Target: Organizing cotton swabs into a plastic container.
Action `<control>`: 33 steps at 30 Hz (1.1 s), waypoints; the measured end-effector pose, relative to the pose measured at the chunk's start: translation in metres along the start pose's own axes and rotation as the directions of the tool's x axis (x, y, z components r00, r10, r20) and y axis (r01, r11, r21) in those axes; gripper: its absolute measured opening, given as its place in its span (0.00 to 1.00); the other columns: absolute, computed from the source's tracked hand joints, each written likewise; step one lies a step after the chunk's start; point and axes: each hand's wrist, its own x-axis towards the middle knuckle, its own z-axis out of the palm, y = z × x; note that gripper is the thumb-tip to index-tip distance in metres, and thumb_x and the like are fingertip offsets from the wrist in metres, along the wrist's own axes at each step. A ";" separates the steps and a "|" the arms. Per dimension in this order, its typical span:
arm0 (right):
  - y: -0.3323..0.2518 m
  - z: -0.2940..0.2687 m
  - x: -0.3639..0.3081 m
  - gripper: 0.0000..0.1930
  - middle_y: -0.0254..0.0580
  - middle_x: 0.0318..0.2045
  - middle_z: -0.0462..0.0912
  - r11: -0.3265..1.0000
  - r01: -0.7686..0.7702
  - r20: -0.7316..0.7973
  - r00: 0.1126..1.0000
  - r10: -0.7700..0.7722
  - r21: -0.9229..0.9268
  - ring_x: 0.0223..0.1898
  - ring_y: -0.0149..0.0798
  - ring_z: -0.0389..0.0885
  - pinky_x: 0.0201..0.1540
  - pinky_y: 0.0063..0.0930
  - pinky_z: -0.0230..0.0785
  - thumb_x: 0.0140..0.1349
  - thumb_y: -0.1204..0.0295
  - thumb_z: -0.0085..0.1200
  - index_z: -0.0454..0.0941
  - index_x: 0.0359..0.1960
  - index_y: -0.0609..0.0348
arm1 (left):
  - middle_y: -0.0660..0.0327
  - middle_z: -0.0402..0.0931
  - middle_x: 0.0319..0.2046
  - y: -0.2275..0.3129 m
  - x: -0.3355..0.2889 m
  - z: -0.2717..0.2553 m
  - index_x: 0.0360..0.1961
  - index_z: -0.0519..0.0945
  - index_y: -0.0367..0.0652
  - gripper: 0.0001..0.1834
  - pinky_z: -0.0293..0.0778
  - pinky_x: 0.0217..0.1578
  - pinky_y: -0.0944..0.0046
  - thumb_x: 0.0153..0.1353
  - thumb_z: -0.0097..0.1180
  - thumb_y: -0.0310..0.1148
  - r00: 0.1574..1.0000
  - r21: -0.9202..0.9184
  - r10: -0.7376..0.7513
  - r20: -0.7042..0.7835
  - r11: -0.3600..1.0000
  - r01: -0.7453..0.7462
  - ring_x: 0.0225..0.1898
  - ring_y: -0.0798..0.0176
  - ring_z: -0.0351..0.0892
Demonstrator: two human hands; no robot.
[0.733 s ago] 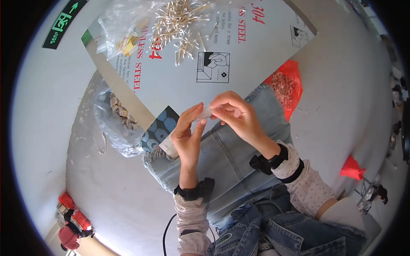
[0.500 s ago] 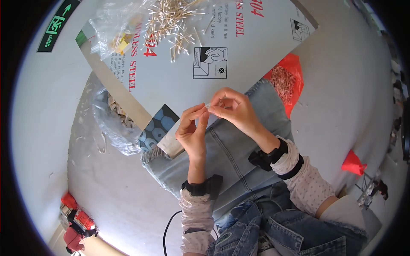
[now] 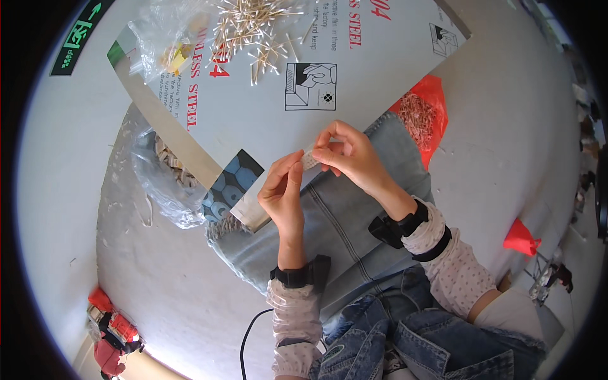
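Between my hands is a small pale piece with a dotted surface (image 3: 310, 159), its kind too small to make out. My right hand (image 3: 356, 163) pinches its right end between thumb and forefinger, the other fingers curled. My left hand (image 3: 282, 191) has its thumb and fingertips drawn together at the left end of the same piece. Both hands are above my denim-covered lap, just off the near edge of the board (image 3: 253, 126). Farther off on the board lies a loose heap of cotton swabs (image 3: 250, 31).
A clear plastic bag (image 3: 161, 47) lies beside the swabs. Another clear bag (image 3: 168, 190) with small pieces stands left of the board. To the right is a red bag (image 3: 421, 117) of thin reddish sticks. A red bag (image 3: 522, 237) sits farther right.
My hands have drawn slightly apart, the right one moving up a little. More of the pale dotted piece now shows between them.
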 end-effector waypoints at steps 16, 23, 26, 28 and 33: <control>-0.006 -0.003 0.006 0.10 0.30 0.35 0.77 0.995 0.088 -0.026 0.996 -0.090 -0.049 0.29 0.22 0.76 0.25 0.16 0.65 0.57 0.73 0.62 0.73 0.36 0.58 | 0.56 0.79 0.45 -0.006 -0.001 0.011 0.51 0.78 0.34 0.17 0.71 0.53 0.65 0.60 0.57 0.20 0.998 -0.045 -0.044 -0.043 0.998 0.042 0.49 0.63 0.77; -0.005 -0.008 0.002 0.08 0.33 0.36 0.80 0.999 -0.012 -0.017 1.000 0.011 -0.052 0.32 0.25 0.80 0.22 0.15 0.66 0.62 0.70 0.58 0.75 0.37 0.59 | 0.54 0.79 0.46 -0.012 -0.007 0.005 0.49 0.79 0.33 0.16 0.71 0.53 0.64 0.60 0.59 0.22 1.000 -0.003 0.015 -0.013 1.000 -0.016 0.50 0.62 0.76; -0.004 -0.011 0.000 0.07 0.33 0.37 0.79 0.998 0.053 0.017 0.998 -0.054 0.029 0.33 0.26 0.80 0.25 0.14 0.66 0.65 0.72 0.54 0.76 0.42 0.59 | 0.53 0.79 0.46 -0.013 -0.007 0.004 0.48 0.80 0.33 0.15 0.70 0.54 0.64 0.58 0.61 0.22 0.999 0.074 0.054 0.005 0.996 -0.054 0.51 0.60 0.76; -0.006 -0.009 -0.006 0.07 0.33 0.39 0.79 0.997 0.075 0.029 0.997 -0.074 -0.024 0.33 0.25 0.79 0.26 0.14 0.67 0.66 0.73 0.53 0.76 0.43 0.59 | 0.53 0.79 0.47 -0.009 -0.006 -0.002 0.48 0.80 0.33 0.15 0.70 0.54 0.63 0.57 0.61 0.21 0.998 0.132 0.060 0.003 0.989 -0.060 0.52 0.59 0.76; -0.035 0.000 -0.026 0.05 0.33 0.40 0.78 0.915 0.360 0.073 0.933 -0.352 -0.183 0.32 0.25 0.78 0.28 0.15 0.67 0.65 0.73 0.53 0.78 0.39 0.59 | 0.55 0.80 0.41 0.029 -0.012 0.002 0.42 0.83 0.34 0.12 0.71 0.49 0.64 0.54 0.62 0.17 0.985 0.205 0.162 0.059 0.964 -0.171 0.46 0.61 0.77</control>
